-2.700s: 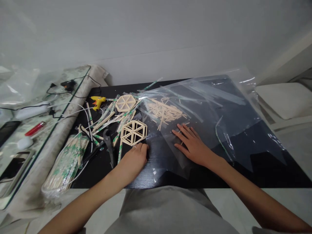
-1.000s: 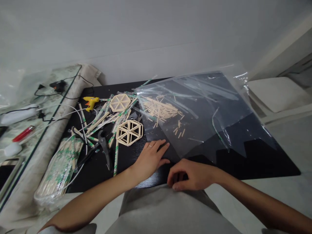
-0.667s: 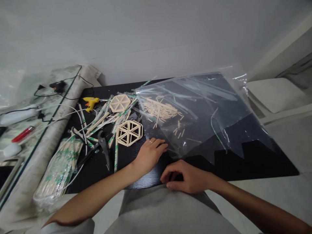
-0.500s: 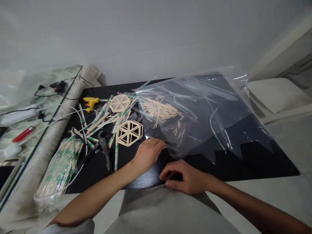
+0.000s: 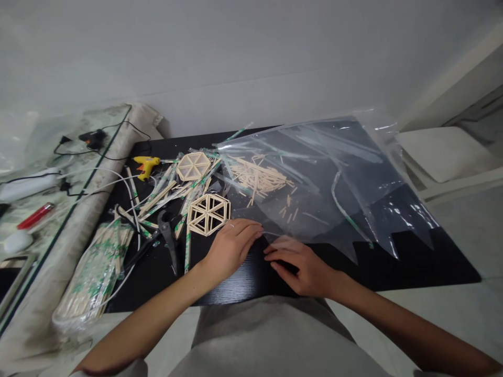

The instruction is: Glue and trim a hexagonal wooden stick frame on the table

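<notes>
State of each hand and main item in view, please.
Plastic sheet: spread out, near edge jagged
Left hand: fingers bent at the sheet's edge, grip unclear
Right hand: fingers curled, thumb apart, grip unclear
Near hexagonal frame: lying flat
Far hexagonal frame: lying flat
Glue gun: lying on its side
Pliers: handles spread
Short sticks: loosely heaped, some scattered
Stick bag: holding many sticks
</notes>
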The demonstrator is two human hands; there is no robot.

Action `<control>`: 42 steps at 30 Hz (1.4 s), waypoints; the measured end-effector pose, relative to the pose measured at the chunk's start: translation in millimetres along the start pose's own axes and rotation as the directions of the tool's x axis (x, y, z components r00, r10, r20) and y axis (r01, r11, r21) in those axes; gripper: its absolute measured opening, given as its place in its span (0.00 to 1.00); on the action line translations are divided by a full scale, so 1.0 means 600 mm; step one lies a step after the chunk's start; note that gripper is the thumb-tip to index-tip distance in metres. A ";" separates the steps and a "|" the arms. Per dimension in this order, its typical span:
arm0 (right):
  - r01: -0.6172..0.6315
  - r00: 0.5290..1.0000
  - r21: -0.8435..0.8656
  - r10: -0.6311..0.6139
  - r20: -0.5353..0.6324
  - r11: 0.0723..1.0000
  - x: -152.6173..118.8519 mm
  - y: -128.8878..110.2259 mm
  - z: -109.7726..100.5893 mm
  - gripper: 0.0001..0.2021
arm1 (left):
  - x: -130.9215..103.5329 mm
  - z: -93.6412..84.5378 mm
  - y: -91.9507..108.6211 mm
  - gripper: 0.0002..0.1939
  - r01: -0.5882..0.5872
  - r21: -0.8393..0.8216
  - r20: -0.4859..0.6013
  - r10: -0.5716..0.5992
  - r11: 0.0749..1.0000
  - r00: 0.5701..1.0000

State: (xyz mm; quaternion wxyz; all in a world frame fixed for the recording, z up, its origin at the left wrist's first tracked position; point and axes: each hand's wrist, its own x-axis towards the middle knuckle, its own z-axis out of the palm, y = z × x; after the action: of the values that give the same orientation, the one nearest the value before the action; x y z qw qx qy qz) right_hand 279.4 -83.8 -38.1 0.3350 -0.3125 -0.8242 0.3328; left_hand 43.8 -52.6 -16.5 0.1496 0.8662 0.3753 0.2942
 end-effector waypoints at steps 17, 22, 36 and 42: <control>-0.037 0.912 -0.401 -0.133 -0.387 0.915 -0.002 0.006 -0.009 0.18 | 0.003 -0.010 0.001 0.10 -0.058 -0.057 -0.100 0.052 0.997 0.994; -0.298 0.900 -0.442 0.095 -0.425 0.846 0.001 0.009 -0.005 0.21 | 0.002 -0.011 0.002 0.11 -0.065 -0.063 -0.104 0.058 0.996 0.993; -0.464 0.875 -0.012 0.457 -0.161 0.886 0.019 0.013 -0.032 0.12 | 0.000 -0.012 0.002 0.10 -0.072 -0.033 -0.089 0.069 0.997 0.994; -0.243 0.969 -0.426 0.204 -0.136 0.871 0.020 0.049 -0.014 0.21 | -0.001 -0.012 0.004 0.12 -0.076 -0.052 -0.076 0.072 0.996 0.994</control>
State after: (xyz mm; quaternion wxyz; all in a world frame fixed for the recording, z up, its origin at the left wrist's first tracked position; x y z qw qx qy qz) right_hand 287.1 -54.8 -51.7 0.2503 -0.4873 -0.8210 0.1609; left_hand 40.3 -54.5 -9.9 0.1483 0.8635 0.3398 0.3419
